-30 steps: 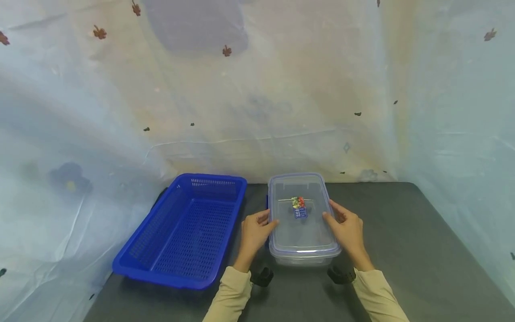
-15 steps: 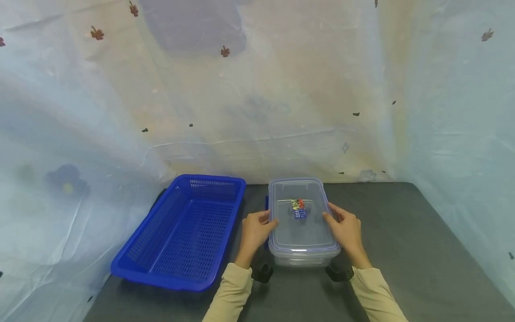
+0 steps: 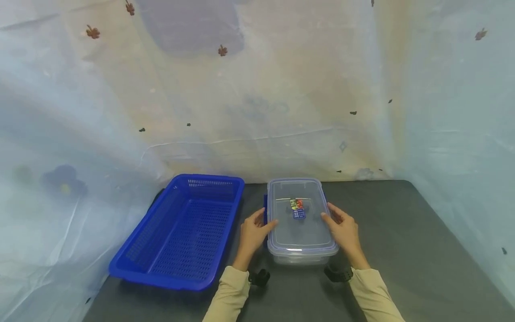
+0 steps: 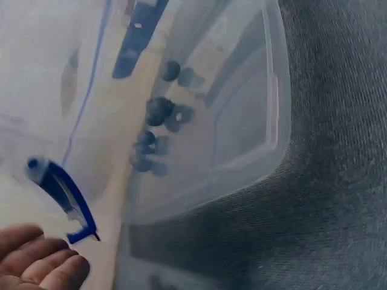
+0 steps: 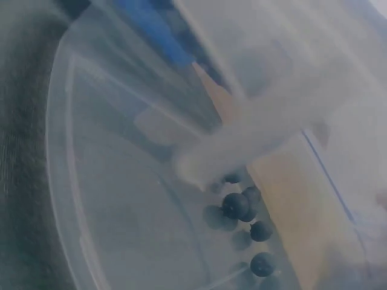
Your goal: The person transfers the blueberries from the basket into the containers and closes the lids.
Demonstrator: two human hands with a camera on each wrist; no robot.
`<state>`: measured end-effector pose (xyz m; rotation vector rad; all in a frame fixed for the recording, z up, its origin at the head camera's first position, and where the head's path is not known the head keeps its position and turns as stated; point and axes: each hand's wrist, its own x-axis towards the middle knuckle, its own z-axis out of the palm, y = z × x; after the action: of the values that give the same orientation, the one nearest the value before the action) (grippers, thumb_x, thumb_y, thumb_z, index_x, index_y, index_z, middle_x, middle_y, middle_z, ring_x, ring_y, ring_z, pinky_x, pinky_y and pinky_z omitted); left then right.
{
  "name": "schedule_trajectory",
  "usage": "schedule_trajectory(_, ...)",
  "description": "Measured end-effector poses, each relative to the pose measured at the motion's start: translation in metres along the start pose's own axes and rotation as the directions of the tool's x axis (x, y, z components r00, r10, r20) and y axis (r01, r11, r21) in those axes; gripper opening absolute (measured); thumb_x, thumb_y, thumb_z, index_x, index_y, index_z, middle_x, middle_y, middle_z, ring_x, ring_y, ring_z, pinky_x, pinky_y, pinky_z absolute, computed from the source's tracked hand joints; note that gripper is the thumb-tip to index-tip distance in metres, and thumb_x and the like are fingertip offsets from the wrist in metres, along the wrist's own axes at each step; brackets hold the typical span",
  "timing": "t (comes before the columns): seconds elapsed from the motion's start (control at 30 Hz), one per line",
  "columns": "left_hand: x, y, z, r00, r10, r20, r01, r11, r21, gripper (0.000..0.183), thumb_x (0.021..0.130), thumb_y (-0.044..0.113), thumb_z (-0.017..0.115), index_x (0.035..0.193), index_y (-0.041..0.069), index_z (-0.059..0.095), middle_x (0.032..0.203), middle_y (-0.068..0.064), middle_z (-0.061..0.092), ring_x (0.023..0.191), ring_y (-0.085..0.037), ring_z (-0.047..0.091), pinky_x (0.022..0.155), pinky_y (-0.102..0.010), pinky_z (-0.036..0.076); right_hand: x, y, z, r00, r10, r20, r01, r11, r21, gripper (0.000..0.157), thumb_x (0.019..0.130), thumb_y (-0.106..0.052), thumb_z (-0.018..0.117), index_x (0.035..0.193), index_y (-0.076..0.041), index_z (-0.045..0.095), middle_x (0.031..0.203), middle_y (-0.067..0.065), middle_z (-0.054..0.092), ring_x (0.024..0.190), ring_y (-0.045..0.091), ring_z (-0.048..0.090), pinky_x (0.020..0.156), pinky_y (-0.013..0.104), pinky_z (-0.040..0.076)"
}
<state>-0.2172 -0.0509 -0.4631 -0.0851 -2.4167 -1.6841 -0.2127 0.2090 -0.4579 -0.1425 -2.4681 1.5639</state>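
A clear food container [image 3: 302, 260] stands upright on the grey tabletop, with a transparent lid [image 3: 301, 235] over it. Several dark round berries, like blueberries [image 4: 160, 110], lie inside; the right wrist view shows the berries [image 5: 234, 206] too. My left hand [image 3: 251, 235] has its thumb at the lid's left edge, its fingers spread off beside a blue latch [image 4: 78, 202] that sticks outward. At the other long side, my right hand [image 3: 347, 232] holds the lid's edge, thumb on top and fingers along the side. A printed label [image 3: 297, 208] sits on the lid.
A blue perforated basket [image 3: 177, 281] stands left of the container, close to my left forearm. Behind the grey tabletop [image 3: 402, 250] hangs a pale patterned sheet [image 3: 257, 152], which also runs down both sides.
The lid's far end has come down and it lies flatter over the container. My left fingers have moved slightly away from the side; my right hand keeps about the same place.
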Motion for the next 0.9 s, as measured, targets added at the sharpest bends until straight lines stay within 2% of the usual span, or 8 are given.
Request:
schedule_trajectory(0.1,0.003,-0.009,0.000,0.992,-0.107,0.072,0.114,0.987,-0.109,0.085,0.080,0.033,0.080,0.139,-0.013,0.040,0.134,-0.035,0.046,0.124,-0.044,0.047,0.099,-0.048,0.041,0.002,0.006,-0.003,0.993,0.089,0.084,-0.095,0.993,0.075,0.077,0.092,-0.037,0.067,0.149,0.001,0.031,0.148,0.027,0.034,0.135,0.040,0.035,0.107,0.047,0.032)
schedule_trajectory(0.23,0.003,-0.015,0.004,0.949,-0.238,0.208,0.293,0.908,-0.298,0.084,0.084,0.031,0.075,0.140,-0.015,0.033,0.129,-0.033,0.052,0.115,-0.041,0.055,0.095,-0.047,0.045,0.004,0.015,-0.006,0.942,0.202,0.267,-0.269,0.931,0.247,0.089,0.093,-0.041,0.064,0.152,0.003,0.014,0.145,0.031,0.035,0.128,0.041,0.044,0.102,0.050,0.038)
schedule_trajectory(0.3,0.003,-0.015,0.005,0.946,-0.246,0.214,0.310,0.879,-0.361,0.076,0.084,0.026,0.076,0.136,-0.015,0.039,0.121,-0.029,0.059,0.105,-0.037,0.062,0.088,-0.043,0.051,0.005,0.018,-0.006,0.914,0.240,0.327,-0.351,0.873,0.339,0.084,0.093,-0.038,0.065,0.150,0.004,0.020,0.136,0.029,0.046,0.114,0.037,0.056,0.092,0.046,0.048)
schedule_trajectory(0.37,0.002,-0.011,0.007,0.962,-0.218,0.162,0.263,0.894,-0.363,0.069,0.082,0.021,0.078,0.132,-0.014,0.045,0.115,-0.025,0.064,0.098,-0.032,0.066,0.082,-0.039,0.054,0.006,0.018,-0.007,0.912,0.248,0.326,-0.371,0.837,0.401,0.075,0.092,-0.032,0.067,0.146,0.004,0.029,0.126,0.023,0.056,0.099,0.029,0.064,0.081,0.040,0.054)
schedule_trajectory(0.47,0.001,-0.002,0.010,0.987,-0.158,0.038,0.162,0.945,-0.285,0.063,0.077,0.013,0.082,0.126,-0.013,0.054,0.109,-0.024,0.066,0.095,-0.031,0.068,0.077,-0.038,0.055,0.006,0.014,-0.009,0.950,0.206,0.234,-0.285,0.880,0.379,0.070,0.089,-0.028,0.073,0.142,0.003,0.040,0.121,0.021,0.062,0.088,0.022,0.068,0.072,0.035,0.056)
schedule_trajectory(0.6,0.000,0.006,0.010,0.996,-0.077,-0.051,0.069,0.986,-0.155,0.058,0.073,0.007,0.082,0.122,-0.014,0.059,0.109,-0.027,0.065,0.097,-0.034,0.067,0.077,-0.038,0.055,0.006,0.005,-0.010,0.977,0.123,0.174,-0.164,0.956,0.242,0.072,0.088,-0.027,0.073,0.144,0.004,0.040,0.129,0.026,0.056,0.097,0.029,0.067,0.075,0.035,0.056)
schedule_trajectory(0.73,0.000,0.008,0.009,0.998,-0.027,-0.052,0.023,0.997,-0.076,0.055,0.074,0.008,0.080,0.120,-0.012,0.060,0.108,-0.025,0.065,0.094,-0.032,0.067,0.074,-0.036,0.055,0.006,-0.001,-0.012,0.984,0.078,0.160,-0.095,0.990,0.105,0.068,0.090,-0.026,0.071,0.142,0.006,0.041,0.127,0.028,0.056,0.104,0.037,0.063,0.078,0.039,0.055)
schedule_trajectory(0.9,0.001,0.016,0.008,0.999,-0.011,-0.049,0.011,1.000,0.003,0.052,0.076,0.010,0.078,0.121,-0.011,0.061,0.107,-0.024,0.067,0.093,-0.032,0.068,0.073,-0.038,0.056,0.010,-0.005,-0.015,0.985,0.035,0.170,-0.037,0.999,0.006,0.066,0.092,-0.027,0.068,0.141,0.008,0.041,0.128,0.029,0.055,0.111,0.039,0.059,0.084,0.043,0.052)
